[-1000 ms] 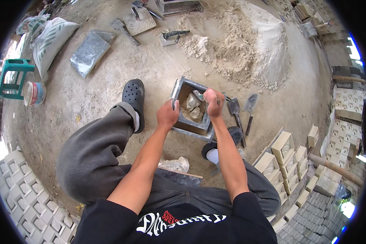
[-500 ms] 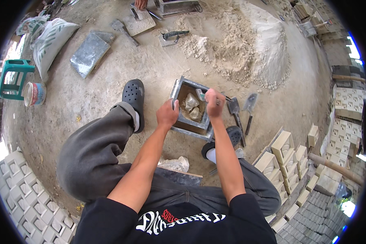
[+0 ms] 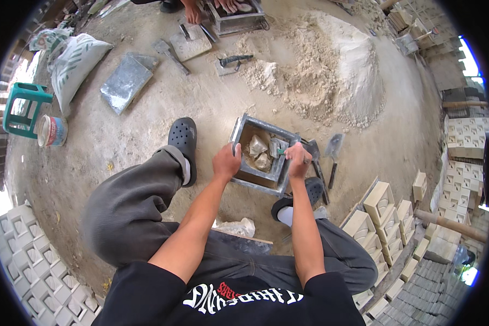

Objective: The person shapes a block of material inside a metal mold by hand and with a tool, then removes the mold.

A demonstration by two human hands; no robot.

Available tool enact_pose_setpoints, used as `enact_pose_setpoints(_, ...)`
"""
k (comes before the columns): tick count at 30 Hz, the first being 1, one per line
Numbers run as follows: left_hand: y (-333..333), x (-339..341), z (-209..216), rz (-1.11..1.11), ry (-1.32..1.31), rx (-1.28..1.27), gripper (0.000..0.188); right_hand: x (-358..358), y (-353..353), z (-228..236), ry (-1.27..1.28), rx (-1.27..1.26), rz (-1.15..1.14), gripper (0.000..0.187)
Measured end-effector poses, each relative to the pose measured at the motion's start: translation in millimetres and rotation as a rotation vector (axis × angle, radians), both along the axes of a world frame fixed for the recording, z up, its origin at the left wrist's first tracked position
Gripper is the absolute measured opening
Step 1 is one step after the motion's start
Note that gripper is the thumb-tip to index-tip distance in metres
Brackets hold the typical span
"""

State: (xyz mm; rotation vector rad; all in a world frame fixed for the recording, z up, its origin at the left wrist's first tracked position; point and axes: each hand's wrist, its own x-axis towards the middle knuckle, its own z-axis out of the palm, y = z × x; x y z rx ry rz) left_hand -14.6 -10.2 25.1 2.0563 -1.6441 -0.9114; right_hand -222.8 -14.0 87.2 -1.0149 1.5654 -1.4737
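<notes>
Underfoot, a wide dusty floor [image 3: 146,106], bearing a pale powder heap [image 3: 358,70] at top right and stacked cream blocks [image 3: 379,198] at lower right. Room for moving left of the metal box [image 3: 270,125], out to a dark shoe [image 3: 182,137]; tighter on the right, with two trowels [image 3: 334,144] near the edge. Box on the floor between left hand [image 3: 227,161], gripping its left rim, and right hand [image 3: 298,161], closed around a tool [image 3: 277,146] by the right rim, grey head beside pale lumps [image 3: 258,145] inside.

Tool [image 3: 277,147], apparently part-hidden by fingers [image 3: 295,153]
</notes>
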Motion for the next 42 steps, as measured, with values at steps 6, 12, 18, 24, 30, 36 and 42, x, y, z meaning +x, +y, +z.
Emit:
enact_pose_setpoints(6, -1.0, -3.4, 5.3, 0.007, 0.024, -0.012, 0.038, -0.2, 8.5, -0.3, -0.097, -0.060, -0.049, 0.046)
enact_pose_setpoints(12, -1.3, -2.1, 1.6, 0.009, 0.035, -0.029, 0.038, 0.2, 15.5, -4.7, -0.111, -0.068, -0.045, 0.045)
enact_pose_setpoints(18, -0.2, -1.6, 3.3, -0.007, 0.022, -0.015, 0.038, 6.0, 14.2, 3.3, -0.077, -0.078, -0.085, 0.046)
enact_pose_setpoints(24, -0.6, -4.5, 6.3, 0.008, -0.003, -0.055, 0.039, 16.3, 7.3, 28.6, 0.034, 0.005, -0.117, 0.048)
enact_pose_setpoints(30, -3.9, -0.8, -0.8, 0.023, -0.013, -0.017, 0.040, 8.6, -12.3, 9.2, 0.126, 0.089, 0.007, 0.053)
enact_pose_setpoints(36, -0.1, -9.2, 4.4, 0.008, 0.026, -0.039, 0.041, 15.3, 13.0, 4.4, 0.216, 0.061, -0.079, 0.053)
enact_pose_setpoints(42, -2.8, 1.7, 4.9, 0.032, 0.015, -0.038, 0.041, 31.5, 1.1, 42.8, 0.250, 0.051, -0.069, 0.052)
